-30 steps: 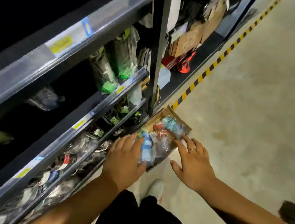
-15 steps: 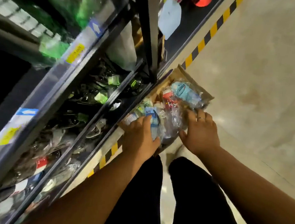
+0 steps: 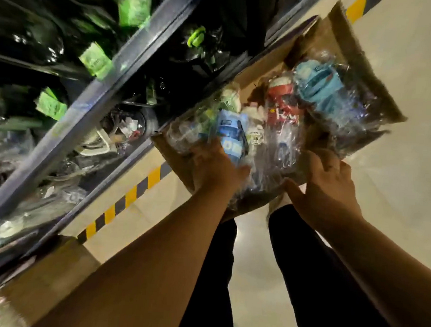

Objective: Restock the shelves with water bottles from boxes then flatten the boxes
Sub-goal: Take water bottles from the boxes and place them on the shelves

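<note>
Finds the box (image 3: 264, 69) of plastic-wrapped bottles on the floor (image 3: 401, 183), pushed up against the foot of the shelves (image 3: 129, 61) and just beside the yellow-and-black stripe (image 3: 129, 195); looms far larger than a second ago, with head and arms brought down low over it; suggests picking has begun and reaching is over.

Shows no spread, hovering hands any more; had them only just arriving on the wrap half a second back.

Curls the left hand (image 3: 216, 168) round the lower part of the blue bottle (image 3: 231, 133), thumb on its right side, fingers lost in the wrap behind it; reads as a firm hold, ready for a lift toward a shelf.

Bends the right hand (image 3: 328, 190) over the crinkled wrap at the near right corner of the box, thumb stretched out along the near edge; cannot tell whether it pinches wrap, steadies cardboard or grasps a bottle underneath.

Leaves the red bottle (image 3: 281, 104) and the pale-blue bottle (image 3: 316, 86) untouched further back in the box; leaves the box well stocked, so flattening looks a long way off.
</note>
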